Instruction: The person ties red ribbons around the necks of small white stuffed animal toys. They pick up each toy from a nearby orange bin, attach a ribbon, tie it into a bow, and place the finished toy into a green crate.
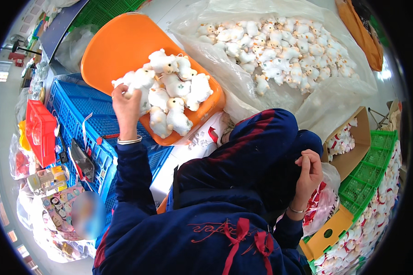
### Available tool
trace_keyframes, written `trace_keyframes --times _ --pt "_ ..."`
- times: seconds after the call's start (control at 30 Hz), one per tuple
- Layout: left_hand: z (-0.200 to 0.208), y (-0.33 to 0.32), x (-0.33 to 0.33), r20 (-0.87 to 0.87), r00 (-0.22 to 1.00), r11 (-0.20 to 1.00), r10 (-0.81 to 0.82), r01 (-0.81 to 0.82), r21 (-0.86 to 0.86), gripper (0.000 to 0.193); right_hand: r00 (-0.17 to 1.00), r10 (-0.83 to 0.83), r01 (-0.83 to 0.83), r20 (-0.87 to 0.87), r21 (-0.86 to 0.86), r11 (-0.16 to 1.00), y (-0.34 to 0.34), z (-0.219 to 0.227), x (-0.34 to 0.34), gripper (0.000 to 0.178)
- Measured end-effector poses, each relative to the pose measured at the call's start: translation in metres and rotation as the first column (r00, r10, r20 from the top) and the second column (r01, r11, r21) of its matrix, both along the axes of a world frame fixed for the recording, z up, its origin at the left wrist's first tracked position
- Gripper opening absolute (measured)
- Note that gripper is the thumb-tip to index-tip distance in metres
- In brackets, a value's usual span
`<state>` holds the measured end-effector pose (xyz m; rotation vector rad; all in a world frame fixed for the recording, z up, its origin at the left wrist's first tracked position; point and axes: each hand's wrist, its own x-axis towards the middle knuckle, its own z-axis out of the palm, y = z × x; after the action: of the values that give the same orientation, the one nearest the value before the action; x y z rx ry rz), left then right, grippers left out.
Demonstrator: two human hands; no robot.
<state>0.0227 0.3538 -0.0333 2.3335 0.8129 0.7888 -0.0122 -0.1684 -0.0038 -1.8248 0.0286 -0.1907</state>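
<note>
Small white plush animals (175,87) with tan faces lie in a pile on the seat of an orange plastic chair (110,43). At the pile's left end my left hand (127,107) is closed, thumb and fingers pinching the white plush animal (142,79) there. Part of that toy is hidden behind the fingers. My right hand (309,176) hovers by my right knee, its fingertips pressed together. Whatever they may hold is too small to make out.
A large clear plastic bag (307,103) full of similar plush animals lies beyond my knees. Blue crates (73,103) stand at left, with a red plastic box (40,133) on them. To the right are a cardboard box (362,133) and a green crate (365,172).
</note>
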Motion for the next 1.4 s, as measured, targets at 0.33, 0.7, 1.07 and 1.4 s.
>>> trace_keyframes --times 0.33,0.7,1.07,1.4 --pt "-0.027 -0.005 0.009 -0.264 0.942 0.978 -0.206 0.203 -0.039 0.07 1.0 -0.027 0.027 -0.01 0.021 0.999 -0.024 0.0 -0.025 0.008" --pt "-0.022 0.005 0.031 -0.273 0.944 0.979 -0.187 0.156 -0.131 0.049 0.999 -0.03 0.029 0.018 0.033 0.999 -0.032 -0.008 -0.035 0.007" --pt "0.081 -0.011 0.016 0.187 0.976 0.934 -0.113 0.169 -0.314 0.031 1.0 -0.007 0.006 0.028 0.052 0.999 -0.028 -0.012 -0.032 0.007" --pt "0.115 -0.224 -0.054 0.289 -0.043 -0.149 -0.956 0.923 -0.356 0.052 0.994 -0.108 0.108 -0.013 0.05 0.993 -0.032 -0.003 -0.033 0.011"
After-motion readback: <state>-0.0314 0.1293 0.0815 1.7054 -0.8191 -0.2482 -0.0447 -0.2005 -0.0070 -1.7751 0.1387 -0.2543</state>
